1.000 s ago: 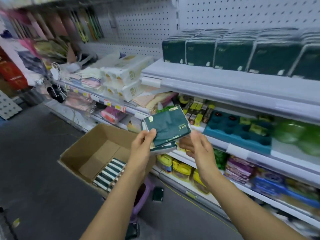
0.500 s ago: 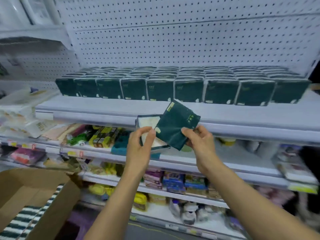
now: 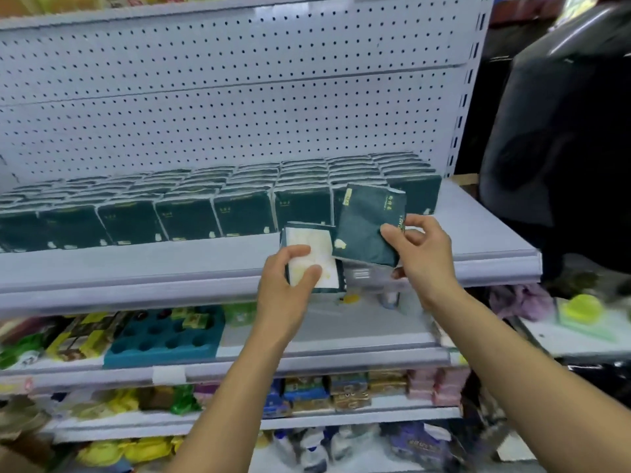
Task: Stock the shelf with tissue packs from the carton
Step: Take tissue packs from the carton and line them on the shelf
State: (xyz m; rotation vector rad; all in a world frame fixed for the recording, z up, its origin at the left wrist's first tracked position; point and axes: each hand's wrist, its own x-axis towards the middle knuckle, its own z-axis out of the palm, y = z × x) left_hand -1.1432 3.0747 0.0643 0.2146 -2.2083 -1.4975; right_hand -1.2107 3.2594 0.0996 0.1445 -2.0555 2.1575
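Here, in the head view, both hands are raised in front of the top shelf, each holding tissue packs. The left hand grips a pack with its pale face up, thumb across it, perhaps a small stack kept in reserve. The right hand pinches a green pack by its lower corner, tilted toward the row of matching packs standing along the shelf, likely so it can slide in upright at the right end. The carton barely shows, if at all, at the bottom left edge. Lower shelves carry mixed goods
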